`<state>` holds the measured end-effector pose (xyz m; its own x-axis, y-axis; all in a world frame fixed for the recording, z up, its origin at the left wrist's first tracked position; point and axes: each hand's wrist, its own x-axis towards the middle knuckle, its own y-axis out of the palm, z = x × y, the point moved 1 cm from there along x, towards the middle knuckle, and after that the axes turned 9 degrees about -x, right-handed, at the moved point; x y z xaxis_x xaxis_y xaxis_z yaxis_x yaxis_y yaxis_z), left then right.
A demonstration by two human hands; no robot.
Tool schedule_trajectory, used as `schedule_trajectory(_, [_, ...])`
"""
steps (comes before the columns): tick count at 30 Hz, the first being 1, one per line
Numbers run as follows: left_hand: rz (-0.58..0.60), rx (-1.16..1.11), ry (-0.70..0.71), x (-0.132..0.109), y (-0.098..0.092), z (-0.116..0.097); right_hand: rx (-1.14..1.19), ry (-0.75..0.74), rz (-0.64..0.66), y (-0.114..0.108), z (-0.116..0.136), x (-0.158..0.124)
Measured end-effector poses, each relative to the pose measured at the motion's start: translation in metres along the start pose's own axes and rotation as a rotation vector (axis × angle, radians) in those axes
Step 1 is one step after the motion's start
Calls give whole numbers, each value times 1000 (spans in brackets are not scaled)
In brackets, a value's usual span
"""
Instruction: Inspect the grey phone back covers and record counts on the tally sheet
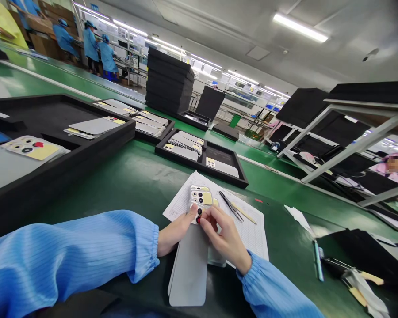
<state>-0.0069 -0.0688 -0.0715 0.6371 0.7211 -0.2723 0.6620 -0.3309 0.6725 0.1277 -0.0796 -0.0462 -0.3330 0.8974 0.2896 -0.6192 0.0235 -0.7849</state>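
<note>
A grey phone back cover (pixel 189 269) with a yellow-filmed camera block lies in front of me on the green bench, on top of another cover. My left hand (pixel 175 232) rests on the cover's left edge, thumb beside the camera block. My right hand (pixel 223 236) pinches something small and red (pixel 199 211) at the camera block. Both sleeves are light blue. A printed paper sheet (pixel 252 232) lies under the covers, with tweezers (pixel 231 206) and a thin stick on it.
Black trays (pixel 242 176) holding more grey covers sit ahead and to the left (pixel 86 145). A tall stack of black trays (pixel 169 81) stands beyond. Tools and a black tray lie at right (pixel 351 274). People in blue coats stand far left; another person sits at right.
</note>
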Motion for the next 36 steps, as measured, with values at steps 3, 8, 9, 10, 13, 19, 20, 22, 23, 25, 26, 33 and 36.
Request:
schedule_trajectory(3, [57, 21, 57, 1, -1, 1, -38, -10, -14, 2, 1, 0])
schedule_trajectory(8, [105, 53, 119, 2, -4, 2, -57, 57, 20, 2, -2, 0])
schedule_trajectory(9, [114, 53, 119, 2, -4, 2, -43, 88, 18, 2, -4, 1])
schedule_trajectory(10, [121, 50, 119, 1, -4, 2, -27, 122, 9, 3, -5, 1])
schedule_trajectory(13, [113, 42, 111, 1, -3, 2, 13, 204, -18, 6, -11, 3])
schedule_trajectory(19, [56, 72, 45, 3, -2, 2, 297, 337, 86, 6, -22, 7])
schedule_trajectory(20, [59, 84, 22, 4, -3, 3, 390, 364, 120, 4, -24, 8])
schedule_trajectory(22, [72, 94, -8, 5, -4, 3, 515, 389, 151, 0, -26, 9])
schedule_trajectory(23, [78, 92, -11, 6, -5, 3, 535, 387, 156, -2, -27, 9])
schedule_trajectory(25, [87, 82, 1, 8, -6, 5, 501, 368, 159, -3, -27, 9])
schedule_trajectory(26, [89, 73, 14, 9, -7, 5, 465, 360, 159, -3, -26, 8])
schedule_trajectory(33, [-53, -32, 112, 27, -15, 13, 275, 346, 64, 12, -37, 6])
schedule_trajectory(36, [-156, -58, 155, 31, -19, 15, 226, 390, 39, 11, -39, 8])
